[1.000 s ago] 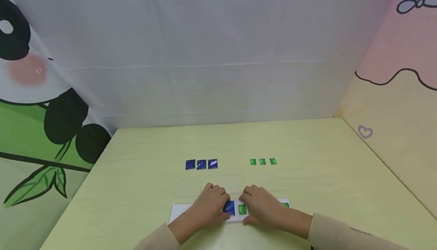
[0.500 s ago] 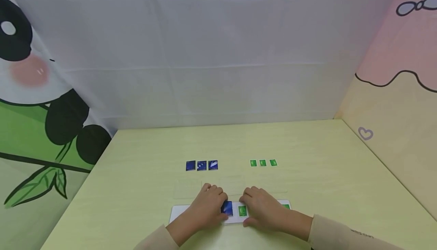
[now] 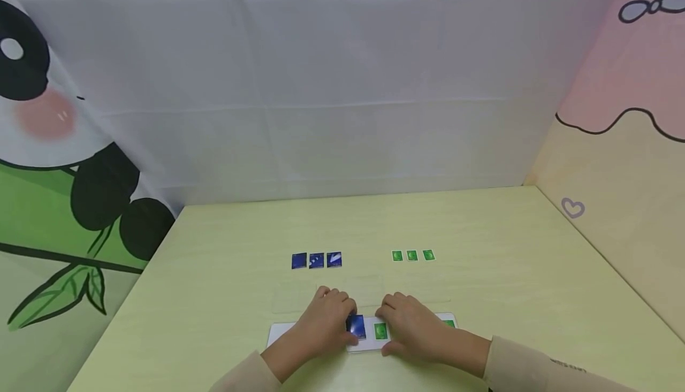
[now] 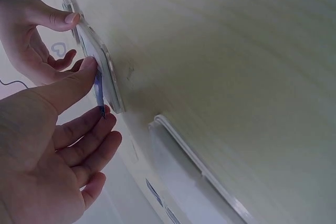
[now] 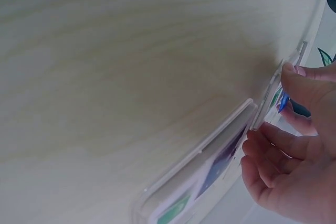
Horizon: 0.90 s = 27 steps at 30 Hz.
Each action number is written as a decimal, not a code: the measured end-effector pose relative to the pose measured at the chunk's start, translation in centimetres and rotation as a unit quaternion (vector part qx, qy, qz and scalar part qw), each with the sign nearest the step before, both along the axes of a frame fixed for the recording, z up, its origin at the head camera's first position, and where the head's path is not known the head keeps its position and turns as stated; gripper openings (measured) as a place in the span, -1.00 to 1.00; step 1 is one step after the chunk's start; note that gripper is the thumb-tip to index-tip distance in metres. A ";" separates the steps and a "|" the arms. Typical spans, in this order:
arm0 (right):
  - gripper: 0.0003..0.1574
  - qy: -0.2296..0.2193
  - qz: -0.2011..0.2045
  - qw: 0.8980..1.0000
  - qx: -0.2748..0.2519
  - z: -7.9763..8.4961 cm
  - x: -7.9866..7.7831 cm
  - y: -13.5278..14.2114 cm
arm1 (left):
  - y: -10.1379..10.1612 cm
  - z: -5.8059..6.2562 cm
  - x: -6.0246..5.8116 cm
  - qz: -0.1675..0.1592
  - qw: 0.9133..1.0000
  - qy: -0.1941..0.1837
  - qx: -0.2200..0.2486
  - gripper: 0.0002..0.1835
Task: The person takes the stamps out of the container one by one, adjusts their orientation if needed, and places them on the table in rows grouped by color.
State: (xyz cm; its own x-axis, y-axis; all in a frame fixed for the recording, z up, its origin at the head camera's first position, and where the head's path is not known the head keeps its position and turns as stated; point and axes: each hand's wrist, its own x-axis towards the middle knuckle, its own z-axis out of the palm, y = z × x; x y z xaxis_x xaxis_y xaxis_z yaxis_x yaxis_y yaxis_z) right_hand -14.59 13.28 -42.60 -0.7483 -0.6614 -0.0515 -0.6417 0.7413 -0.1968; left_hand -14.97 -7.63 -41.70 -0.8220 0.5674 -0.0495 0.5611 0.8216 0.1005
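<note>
My left hand point(image 3: 329, 323) pinches a small blue picture card point(image 3: 355, 326) by its edges, thumb near and fingers far. The card stands slightly tilted over the middle white board point(image 3: 369, 346), as the left wrist view shows. A green picture card point(image 3: 380, 331) lies on that board's right half. My right hand point(image 3: 411, 325) holds the middle board at its right end, thumb at the near edge and fingers at the far edge. Another white board point(image 3: 279, 329) lies to the left, partly behind my left hand. A third board point(image 5: 210, 156) with blue and green pictures lies under my right forearm.
Three blue cards point(image 3: 316, 260) stand in a row farther back on the pale yellow table point(image 3: 241, 231), with three green cards point(image 3: 412, 256) to their right. Faint clear sheets point(image 3: 364, 289) lie between those rows and the boards. A white cloth wall point(image 3: 348, 112) rises behind.
The blue card in my left hand has shifted slightly left and tilted a little, with the hand moving along. My right hand stays in place on the board.
</note>
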 end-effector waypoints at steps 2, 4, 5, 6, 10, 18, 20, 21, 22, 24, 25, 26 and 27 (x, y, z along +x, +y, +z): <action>-0.32 0.001 0.001 1.000 -0.002 0.0 0.0 0.0 | -0.1 0.0 -0.1 0.001 1.000 -0.001 0.008 -0.56; -0.32 -0.001 0.002 1.000 -0.004 0.0 0.0 0.1 | -0.1 -0.1 -0.2 0.003 1.000 -0.005 0.015 -0.56; -0.32 -0.001 0.002 1.000 -0.004 0.0 0.0 0.1 | -0.2 -0.1 -0.3 0.002 1.000 -0.006 0.018 -0.56; -0.32 0.000 0.002 1.000 -0.004 0.0 0.0 0.1 | -0.2 -0.1 -0.4 0.002 1.000 -0.008 0.021 -0.57; -0.32 0.004 0.005 1.000 -0.003 0.0 0.0 0.1 | -0.2 -0.2 -0.6 0.003 0.999 -0.019 0.027 -0.58; -0.32 0.005 0.009 1.000 -0.007 0.0 -0.1 0.1 | -0.2 -0.3 -1.1 0.012 0.997 -0.050 0.049 -0.62; -0.32 0.005 0.008 1.000 -0.005 0.0 -0.1 0.1 | -0.2 -0.1 -1.2 0.014 0.996 -0.061 0.060 -0.63; -0.32 0.005 0.009 1.000 -0.005 0.0 -0.1 0.1 | -0.2 -0.1 -1.2 0.016 0.996 -0.067 0.065 -0.63; -0.32 0.005 0.008 1.000 -0.006 0.0 -0.1 0.1 | -0.2 0.0 -1.3 0.017 0.995 -0.072 0.069 -0.64; -0.32 0.006 0.008 1.000 -0.006 0.0 0.0 0.1 | -0.2 0.1 -1.3 0.019 0.994 -0.081 0.077 -0.64; -0.32 0.007 0.008 1.000 -0.006 0.0 0.0 0.1 | -0.2 0.2 -1.3 0.020 0.993 -0.087 0.082 -0.65; -0.32 0.008 0.008 1.000 -0.007 0.0 0.0 0.1 | -0.3 0.2 -1.4 0.021 0.992 -0.092 0.087 -0.66; -0.32 0.009 0.008 1.000 -0.008 0.0 0.0 0.1 | -0.3 0.2 -1.4 0.021 0.991 -0.095 0.091 -0.66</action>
State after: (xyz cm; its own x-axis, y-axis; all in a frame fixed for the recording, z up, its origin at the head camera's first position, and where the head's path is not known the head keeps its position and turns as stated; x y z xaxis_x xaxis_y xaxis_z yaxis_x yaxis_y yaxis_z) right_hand -14.60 13.39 -42.63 -0.7384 -0.6738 -0.0269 -0.6569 0.7277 -0.1974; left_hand -16.33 -7.91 -41.45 -0.8303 0.5473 -0.1054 0.4839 0.8017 0.3508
